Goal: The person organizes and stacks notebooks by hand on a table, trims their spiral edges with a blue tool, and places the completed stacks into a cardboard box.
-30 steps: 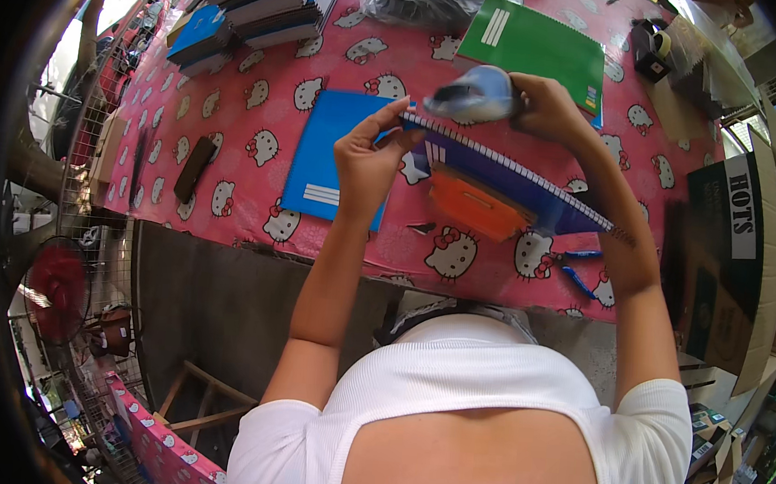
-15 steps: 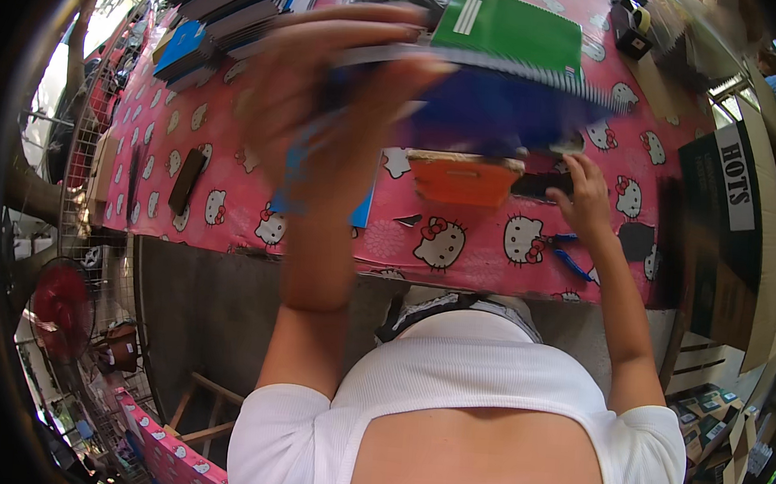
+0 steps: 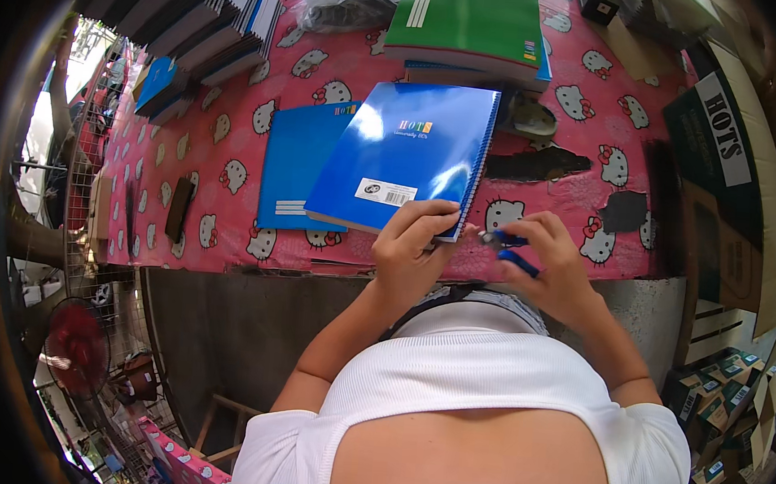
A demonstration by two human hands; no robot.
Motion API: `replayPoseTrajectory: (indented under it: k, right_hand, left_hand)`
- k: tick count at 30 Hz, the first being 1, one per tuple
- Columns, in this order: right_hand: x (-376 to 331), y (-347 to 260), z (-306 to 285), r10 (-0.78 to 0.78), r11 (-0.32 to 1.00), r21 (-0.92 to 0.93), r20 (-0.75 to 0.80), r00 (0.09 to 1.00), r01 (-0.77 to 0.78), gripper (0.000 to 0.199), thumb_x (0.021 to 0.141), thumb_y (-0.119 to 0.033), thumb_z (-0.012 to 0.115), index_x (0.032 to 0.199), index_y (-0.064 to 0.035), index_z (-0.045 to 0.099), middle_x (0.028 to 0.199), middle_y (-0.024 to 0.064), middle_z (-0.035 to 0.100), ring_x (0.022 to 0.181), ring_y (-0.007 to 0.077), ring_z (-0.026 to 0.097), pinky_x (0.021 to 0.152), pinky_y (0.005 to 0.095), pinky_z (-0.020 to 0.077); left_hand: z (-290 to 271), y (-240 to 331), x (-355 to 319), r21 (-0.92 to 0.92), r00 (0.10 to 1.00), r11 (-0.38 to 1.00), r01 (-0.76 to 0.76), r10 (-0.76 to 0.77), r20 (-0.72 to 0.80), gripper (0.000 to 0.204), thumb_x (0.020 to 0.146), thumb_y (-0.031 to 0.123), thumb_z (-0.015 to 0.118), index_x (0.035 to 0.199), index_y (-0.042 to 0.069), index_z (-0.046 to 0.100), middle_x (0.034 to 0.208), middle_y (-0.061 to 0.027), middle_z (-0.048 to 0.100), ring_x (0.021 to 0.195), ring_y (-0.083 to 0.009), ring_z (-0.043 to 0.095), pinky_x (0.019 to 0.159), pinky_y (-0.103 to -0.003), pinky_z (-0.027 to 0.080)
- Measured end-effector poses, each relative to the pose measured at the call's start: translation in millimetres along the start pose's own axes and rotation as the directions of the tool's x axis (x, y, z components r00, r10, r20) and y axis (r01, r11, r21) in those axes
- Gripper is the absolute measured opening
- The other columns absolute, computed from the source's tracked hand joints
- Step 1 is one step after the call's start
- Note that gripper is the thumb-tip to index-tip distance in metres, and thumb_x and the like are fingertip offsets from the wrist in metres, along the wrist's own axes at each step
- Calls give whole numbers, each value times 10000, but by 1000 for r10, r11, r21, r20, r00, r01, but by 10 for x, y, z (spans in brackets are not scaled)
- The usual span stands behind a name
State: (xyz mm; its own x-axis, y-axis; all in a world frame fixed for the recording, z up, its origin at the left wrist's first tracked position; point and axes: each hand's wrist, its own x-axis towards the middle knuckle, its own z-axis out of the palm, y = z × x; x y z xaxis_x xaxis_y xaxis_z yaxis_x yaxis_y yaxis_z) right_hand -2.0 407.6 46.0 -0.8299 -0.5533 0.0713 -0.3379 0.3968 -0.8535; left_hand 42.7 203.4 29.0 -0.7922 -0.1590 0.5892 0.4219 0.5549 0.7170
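Left hand (image 3: 413,242): fingers pinch lower right corner of one glossy blue spiral notebook (image 3: 403,158), on the pink tabletop (image 3: 189,120). Right hand (image 3: 551,258): fingers grip one pair of pliers (image 3: 521,262), blue handles partly hidden, tip near the coil. One white barcode sticker (image 3: 385,191), multicoloured lettering (image 3: 415,127). One lighter-blue notebook (image 3: 294,163) partly covered. Stacked books (image 3: 188,12) cut off, uncountable.

The fisheye head view looks steeply down from above the near side of the pink cat-patterned tablecloth (image 3: 240,147), at close range.
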Motion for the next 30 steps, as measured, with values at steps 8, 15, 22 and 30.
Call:
replayPoseTrajectory:
  k: [8,15,22,30]
  right_hand:
    - [148,38,-30,37,974,207,260,965,-93,326,809,-225,689,1048,-18,613,901,91,615,809,221,595,672,333,487]
    - [175,319,105,217,786,503,318,923,-358,339,831,-284,678,1025,-12,621,935,97,631,828,191,624,723,324,509]
    - [284,1065,-178,-170,837,-540,-102,980,89,287,728,-209,749,953,-61,652,1231,150,517,1118,329,508,913,414,438]
    - [2720,1020,-665,-145,849,-481,-610,779,-219,413,759,-320,729,965,27,640,1113,217,586,1056,324,556,870,407,448]
  left_hand:
    - [-27,-12,26,-12,999,999,-46,46,-8,234,647,-109,748,848,-23,665,925,-131,662,824,-202,666,679,-267,546]
    - [-212,-125,288,151,966,977,-148,176,-192,242,653,-53,754,869,15,668,883,-110,675,773,-217,661,648,-276,526]
    - [-1784,-477,915,309,409,951,-22,290,-865,199,881,106,609,708,9,596,737,-117,634,653,-189,609,617,-304,499]
    - [-1806,-525,2053,544,860,706,-454,506,62,270,769,48,702,584,43,507,538,-37,471,456,-143,436,426,-299,332]
